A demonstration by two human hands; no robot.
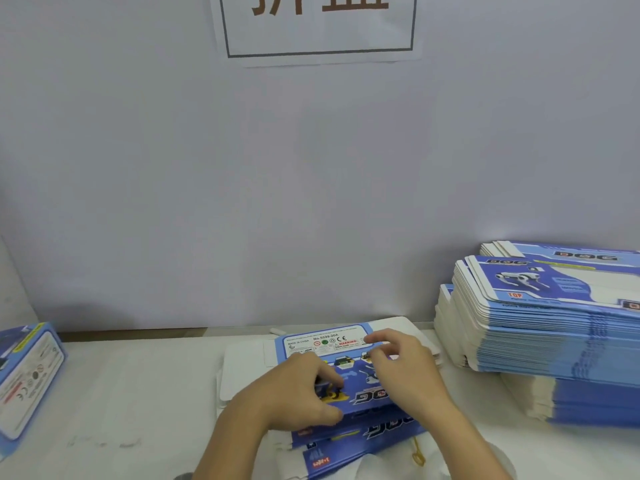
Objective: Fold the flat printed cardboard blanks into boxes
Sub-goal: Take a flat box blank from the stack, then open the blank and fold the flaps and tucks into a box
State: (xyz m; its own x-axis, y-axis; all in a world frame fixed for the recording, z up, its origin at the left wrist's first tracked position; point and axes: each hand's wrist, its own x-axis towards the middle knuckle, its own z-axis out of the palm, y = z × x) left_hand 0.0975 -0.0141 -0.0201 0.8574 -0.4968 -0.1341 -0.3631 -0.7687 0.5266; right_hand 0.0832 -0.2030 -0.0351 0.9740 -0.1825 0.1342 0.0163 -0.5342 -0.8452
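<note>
On the white table (121, 393), center-front, a flat blue printed blank (346, 372) lies on top of a few more blanks (349, 441), printed side up, label panel w/ "No.5599-20A" toward the wall. White flaps stick out on its left & far-right sides.

Left hand (298, 393): palm down on the blank's near-left part, fingers curled under, fingertips pressing on the printed face; thumb lies along the near edge. Can't tell if the thumb is hooked under the edge or just resting there.

Right hand (401, 368): over the blank's right half, fingers loosely bent & spread. Index finger reaches out to the label panel's right end; thumb & other fingers hang just above the blue print. Blurred, so can't tell whether it's pinching a flap or only touching.

Right side of table: tall stack of blanks (554, 327), blue edges, "DOG" print on top, well apart from the hands. Left edge: a folded box (27, 379), tilted. Behind: pale wall w/ a paper sign (317, 26) at top.
</note>
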